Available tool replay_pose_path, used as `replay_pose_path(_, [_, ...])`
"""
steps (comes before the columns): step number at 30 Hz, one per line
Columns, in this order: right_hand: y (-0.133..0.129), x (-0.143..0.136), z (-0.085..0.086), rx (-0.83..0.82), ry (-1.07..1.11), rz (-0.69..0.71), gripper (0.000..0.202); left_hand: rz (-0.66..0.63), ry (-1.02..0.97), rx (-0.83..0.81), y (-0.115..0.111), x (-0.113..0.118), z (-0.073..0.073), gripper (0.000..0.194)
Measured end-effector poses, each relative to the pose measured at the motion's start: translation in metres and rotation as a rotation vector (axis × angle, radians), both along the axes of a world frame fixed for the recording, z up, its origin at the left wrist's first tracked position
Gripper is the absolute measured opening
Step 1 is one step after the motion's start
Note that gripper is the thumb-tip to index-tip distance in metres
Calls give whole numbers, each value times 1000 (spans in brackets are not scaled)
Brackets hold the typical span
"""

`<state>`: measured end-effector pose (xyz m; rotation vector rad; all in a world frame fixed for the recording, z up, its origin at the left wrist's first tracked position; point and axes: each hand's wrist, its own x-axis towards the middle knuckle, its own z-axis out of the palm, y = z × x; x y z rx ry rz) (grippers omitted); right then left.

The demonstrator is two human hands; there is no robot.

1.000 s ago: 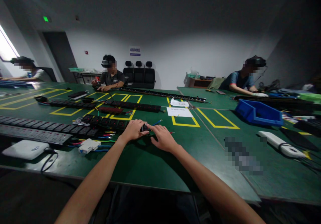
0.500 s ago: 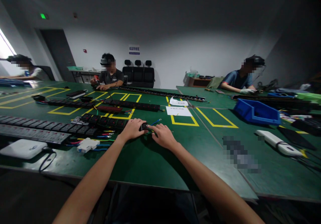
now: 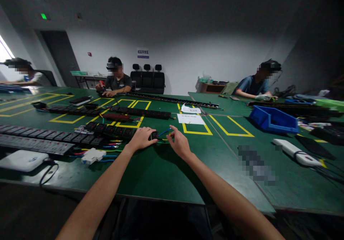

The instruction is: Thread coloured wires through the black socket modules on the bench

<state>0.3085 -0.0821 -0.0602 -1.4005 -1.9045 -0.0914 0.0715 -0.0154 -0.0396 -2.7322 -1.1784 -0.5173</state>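
The fingers of your left hand point(image 3: 141, 138) curl over the black socket strip point(image 3: 111, 129) near its right end, with the thumb stretched along the near side, so you have it gripped. The strip lies on the green table point(image 3: 161, 175) in front of you, its end poking out past your thumb. From that end a blue wire point(image 3: 164, 131) slants up and away to the right. Your right hand point(image 3: 179, 144) is just beside it, index finger and thumb spread apart, with the index fingertip at the wire's tip; you cannot tell whether they touch. To the left of your left wrist sits a white wired module point(image 3: 93, 155). Beyond your right hand lies a white paper sheet point(image 3: 190, 119), and farther right stands a blue bin point(image 3: 272, 120).
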Motion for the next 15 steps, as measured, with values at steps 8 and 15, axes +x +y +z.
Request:
replay_pose_path(8, [3, 11, 7, -10, -9, -119, 32, -2, -10, -2, 2, -1, -1, 58])
replay_pose_path(15, [11, 37, 7, -180, 17, -154, 54, -1, -12, -8, 5, -1, 0, 61])
